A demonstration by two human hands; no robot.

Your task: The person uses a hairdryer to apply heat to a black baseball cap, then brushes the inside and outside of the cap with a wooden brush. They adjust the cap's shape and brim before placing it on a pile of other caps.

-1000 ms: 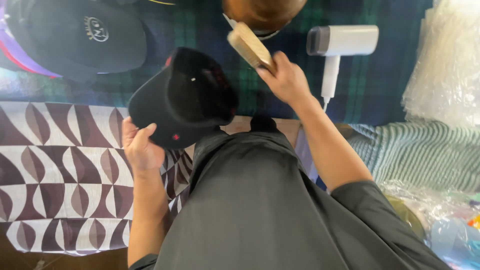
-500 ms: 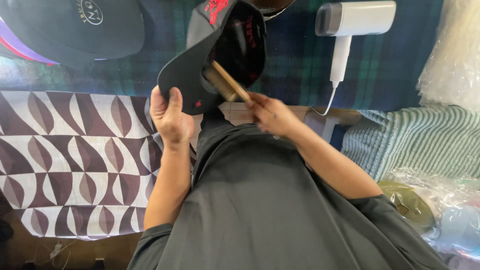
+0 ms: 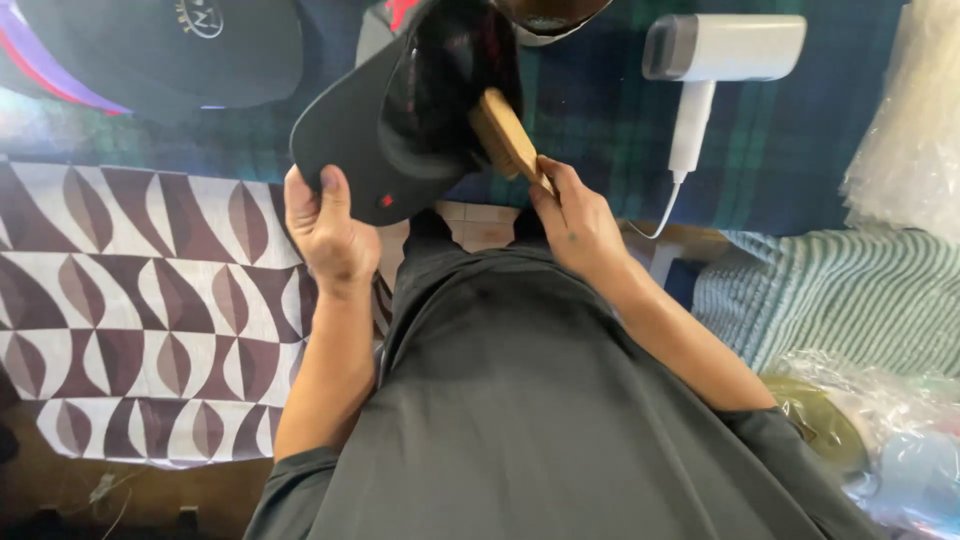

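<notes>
Left hand (image 3: 325,225) grips the black cap (image 3: 400,110) brim; right hand (image 3: 575,220) clasps a wooden brush (image 3: 505,135) inside it.

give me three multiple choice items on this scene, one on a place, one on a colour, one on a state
1. Where is the white hair dryer?
A. on the dark plaid cloth
B. on the striped fabric
C. in the left hand

2. What colour is the cap being held?
A. white
B. black
C. green

3. What is the right hand doing?
A. resting empty
B. holding the dryer
C. gripping a wooden brush

Key: 1 A, the dryer lies on plaid. 2 B, the cap is black, its brim in the left hand. 3 C, fingers close on the brush.
</notes>
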